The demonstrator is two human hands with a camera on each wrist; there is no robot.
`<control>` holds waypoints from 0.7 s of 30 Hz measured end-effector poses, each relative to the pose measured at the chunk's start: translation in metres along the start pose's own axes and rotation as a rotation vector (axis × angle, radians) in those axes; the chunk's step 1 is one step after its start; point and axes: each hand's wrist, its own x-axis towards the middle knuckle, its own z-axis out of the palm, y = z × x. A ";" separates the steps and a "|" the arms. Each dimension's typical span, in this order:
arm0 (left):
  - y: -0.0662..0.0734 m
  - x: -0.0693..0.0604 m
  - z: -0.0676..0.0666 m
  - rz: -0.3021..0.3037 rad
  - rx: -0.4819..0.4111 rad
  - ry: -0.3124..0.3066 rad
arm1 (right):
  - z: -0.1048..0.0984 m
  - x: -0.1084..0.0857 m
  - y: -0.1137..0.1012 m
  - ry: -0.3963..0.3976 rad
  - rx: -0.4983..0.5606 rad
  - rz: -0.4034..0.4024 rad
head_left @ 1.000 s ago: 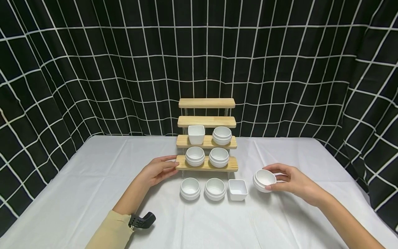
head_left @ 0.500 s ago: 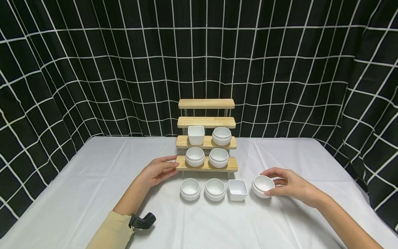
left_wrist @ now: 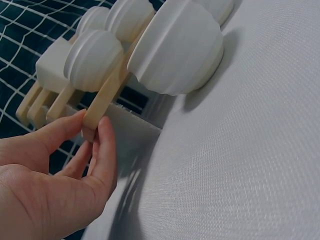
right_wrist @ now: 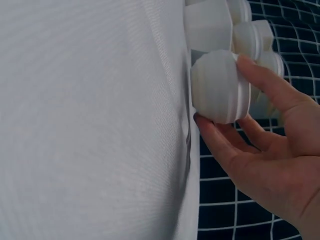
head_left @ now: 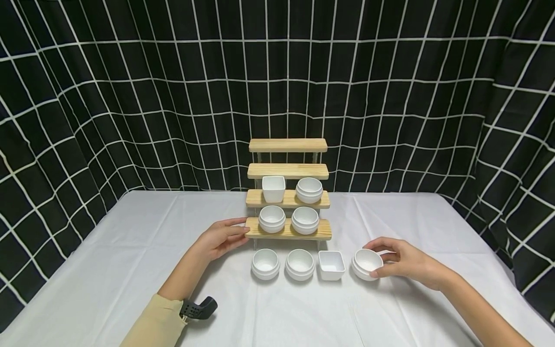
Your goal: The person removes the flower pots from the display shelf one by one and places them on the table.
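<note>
My left hand (head_left: pixel 223 238) pinches the left end of the lowest wooden shelf (head_left: pixel 288 235); in the left wrist view the thumb and fingers of the hand (left_wrist: pixel 70 175) hold the shelf's end (left_wrist: pixel 97 110). My right hand (head_left: pixel 403 262) grips a round white bowl (head_left: pixel 366 262) at the right end of the front row. In the right wrist view that bowl (right_wrist: pixel 217 87) is between the thumb and fingers of the hand (right_wrist: pixel 280 135), against the cloth. Left of it stand a square white bowl (head_left: pixel 331 265) and two round bowls (head_left: pixel 300 264) (head_left: pixel 265 263).
Two round bowls stand on the lowest shelf. The second shelf (head_left: pixel 289 198) holds a square bowl (head_left: pixel 273 189) and a round bowl (head_left: pixel 309 190). Two bare shelves rise behind. A black curtain (head_left: pixel 286 86) with white grid lines surrounds the white tablecloth (head_left: pixel 269 318).
The right hand has brought its bowl a little toward the front and left, beside the square bowl in the front row. The left hand has kept its hold on the shelf.
</note>
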 end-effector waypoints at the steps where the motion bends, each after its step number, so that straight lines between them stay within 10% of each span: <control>1: 0.000 0.000 0.000 -0.001 -0.001 -0.001 | 0.000 0.000 0.000 -0.003 0.002 0.003; 21: -0.001 0.001 0.000 0.014 -0.002 -0.010 | 0.001 0.001 0.005 -0.050 0.036 0.008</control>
